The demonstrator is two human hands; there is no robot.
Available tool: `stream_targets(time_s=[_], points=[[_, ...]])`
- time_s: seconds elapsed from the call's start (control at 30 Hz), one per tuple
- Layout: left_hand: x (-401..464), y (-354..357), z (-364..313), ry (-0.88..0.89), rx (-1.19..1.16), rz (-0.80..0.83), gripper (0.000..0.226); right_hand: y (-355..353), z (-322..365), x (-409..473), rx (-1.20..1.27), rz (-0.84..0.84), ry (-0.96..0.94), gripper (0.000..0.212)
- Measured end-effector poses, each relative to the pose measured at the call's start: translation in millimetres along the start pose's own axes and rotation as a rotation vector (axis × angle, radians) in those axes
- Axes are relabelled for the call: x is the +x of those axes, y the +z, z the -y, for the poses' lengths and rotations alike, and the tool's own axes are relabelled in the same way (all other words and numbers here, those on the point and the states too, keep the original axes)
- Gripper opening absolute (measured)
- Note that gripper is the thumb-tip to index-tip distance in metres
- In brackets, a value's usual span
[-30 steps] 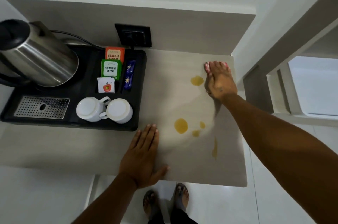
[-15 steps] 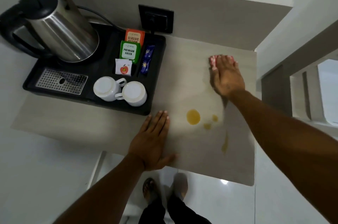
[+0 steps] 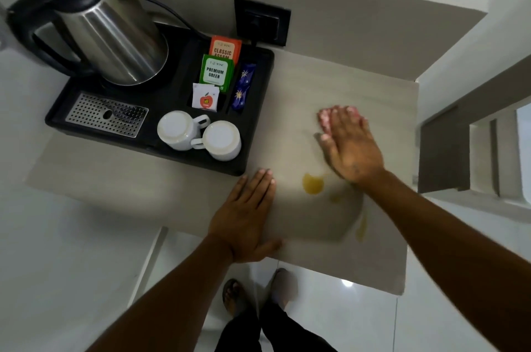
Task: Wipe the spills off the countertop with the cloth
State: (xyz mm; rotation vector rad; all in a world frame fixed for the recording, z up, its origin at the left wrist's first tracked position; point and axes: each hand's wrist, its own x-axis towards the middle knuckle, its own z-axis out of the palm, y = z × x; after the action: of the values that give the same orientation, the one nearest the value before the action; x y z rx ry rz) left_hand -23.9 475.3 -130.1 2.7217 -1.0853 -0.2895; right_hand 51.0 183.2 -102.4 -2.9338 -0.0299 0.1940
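Pale worktop [image 3: 287, 84] carries a black tray [image 3: 255, 147] beyond your left hand [image 3: 244, 216], which lies flat and open, palm down at the near edge, gripping nothing. Your right hand [image 3: 349, 144] is spread open and presses the pink cloth [image 3: 324, 117] against the surface; only a fringe of cloth shows past the fingertips. Beyond and around that hand the surface looks clean. Three marks remain on the near side of it: a round yellow spill [image 3: 313, 183] just beside the wrist, a fainter spot [image 3: 334, 198] nearer you, and a streak [image 3: 361, 229] under the forearm. Judge the task as partly done: you have yet to draw the cloth toward yourself across these marks.
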Motion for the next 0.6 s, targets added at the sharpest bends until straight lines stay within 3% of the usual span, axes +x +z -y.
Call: stream_targets(time_s=[0.1,0.23,0.43,0.6], points=[[-0.1,0.1,0.2,0.002,0.001,0.007,0.113,-19.0,-24.1,48.4,0.028,0.001,0.087,0.064],[0.7,-1.9,-0.6,-0.016,-0.01,0.024,0.114,-19.7,5.8,98.5,0.034,0.007,0.029,0.06],[0.4,-3.3,-1.5,-0.035,-0.004,0.008,0.116,2.3,45.6,29.2,0.014,0.083,-0.23,0.063],[0.5,-1.0,-0.9,-0.045,0.017,0.012,0.117,-2.1,-29.7,-25.3,-0.006,0.04,0.025,0.065]])
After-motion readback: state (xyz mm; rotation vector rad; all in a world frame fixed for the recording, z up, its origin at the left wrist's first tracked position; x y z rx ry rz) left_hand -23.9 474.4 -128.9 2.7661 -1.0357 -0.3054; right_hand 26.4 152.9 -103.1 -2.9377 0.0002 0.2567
